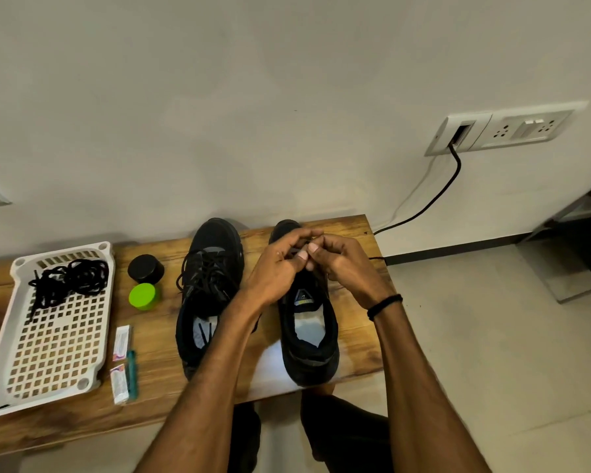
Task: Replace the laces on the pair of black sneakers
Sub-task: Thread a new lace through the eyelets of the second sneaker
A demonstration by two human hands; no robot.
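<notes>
Soft, even indoor light fills the scene, moderately bright, with no hard-edged shadows. The wall (219,97) reads grey and dims slightly toward the upper corners. A pale sheen lies on the wooden table (157,370) between the shoes (215,240), and the cable (434,196) throws a faint double shadow. The wide lens bows the table's edge and tilts the socket plate (505,129). The tray (31,401) looks smeared, while the left hand (277,268) and right hand (345,268), pinching a lace (376,258), look slightly soft.
</notes>
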